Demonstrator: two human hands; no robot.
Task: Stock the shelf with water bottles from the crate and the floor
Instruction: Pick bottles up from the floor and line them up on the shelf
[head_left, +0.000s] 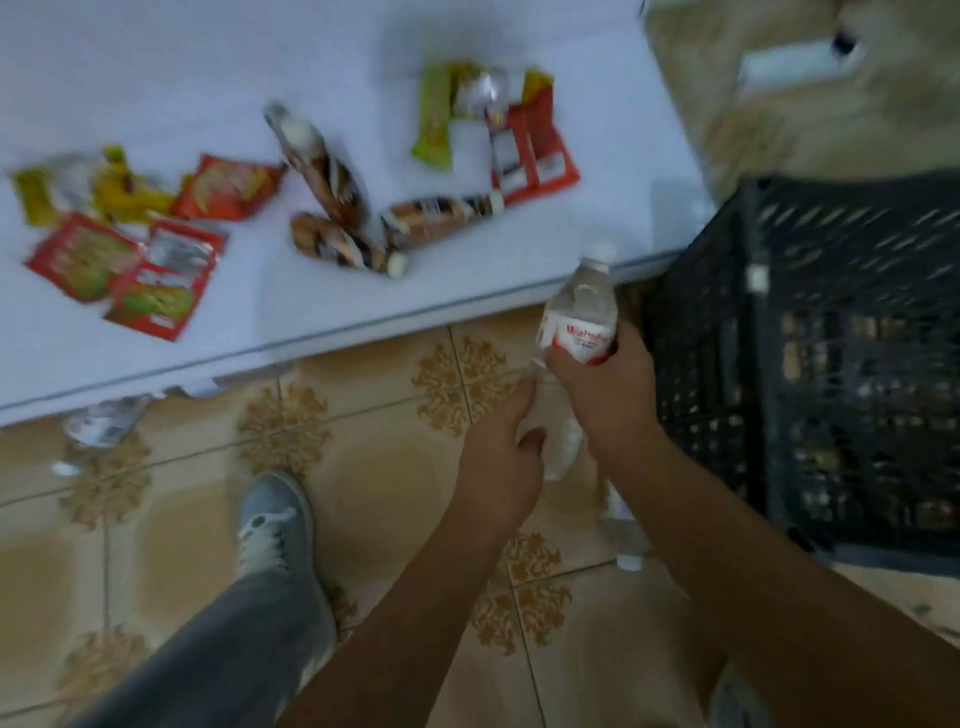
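My right hand (605, 395) grips a clear water bottle (582, 306) with a red and white label and white cap, held upright by the front edge of the white shelf (322, 322). My left hand (501, 457) is closed around a second clear bottle (561, 441), mostly hidden between both hands. Another bottle (626, 535) lies on the tiled floor under my right forearm. One more bottle (101, 423) lies on the floor at the left, partly under the shelf edge. The black plastic crate (810, 364) stands to the right.
Snack packets (124, 270), wrapped biscuit rolls (332, 208) and upright sachets (498, 130) lie scattered on the white shelf. My grey shoe and trouser leg (270, 525) stand on the patterned floor tiles. The frame is motion-blurred.
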